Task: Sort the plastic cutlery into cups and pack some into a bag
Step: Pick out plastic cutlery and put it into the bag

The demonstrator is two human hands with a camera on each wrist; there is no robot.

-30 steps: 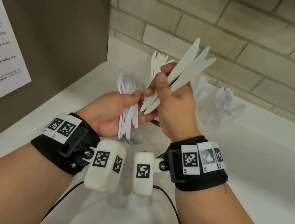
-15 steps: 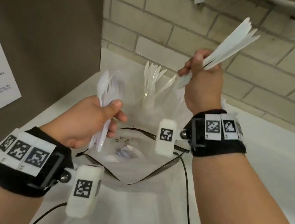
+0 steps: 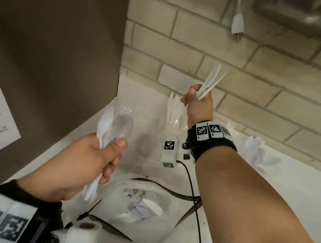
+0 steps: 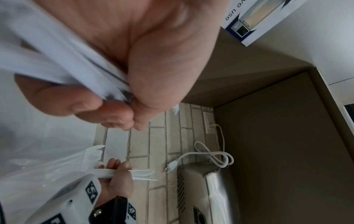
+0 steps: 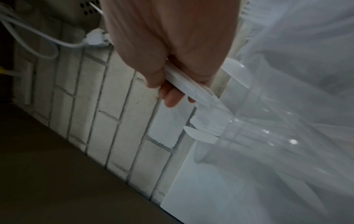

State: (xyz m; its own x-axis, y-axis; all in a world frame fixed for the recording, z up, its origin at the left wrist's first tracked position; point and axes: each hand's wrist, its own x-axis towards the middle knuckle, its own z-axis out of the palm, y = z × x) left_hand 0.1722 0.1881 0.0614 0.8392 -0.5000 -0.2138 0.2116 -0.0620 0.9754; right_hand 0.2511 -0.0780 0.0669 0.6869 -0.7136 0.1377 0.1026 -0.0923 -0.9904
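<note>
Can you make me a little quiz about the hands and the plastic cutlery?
1. True or false: the left hand grips a bunch of spoons.
2. What does the right hand hold? A) knives B) a cup C) nothing
3. Fill in: the plastic bag lies open ____ the hands, on the white counter.

Key: 1 true; 2 A; 3 below.

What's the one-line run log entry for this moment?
left hand: grips spoons | right hand: grips knives over cup | bag: open on counter
</note>
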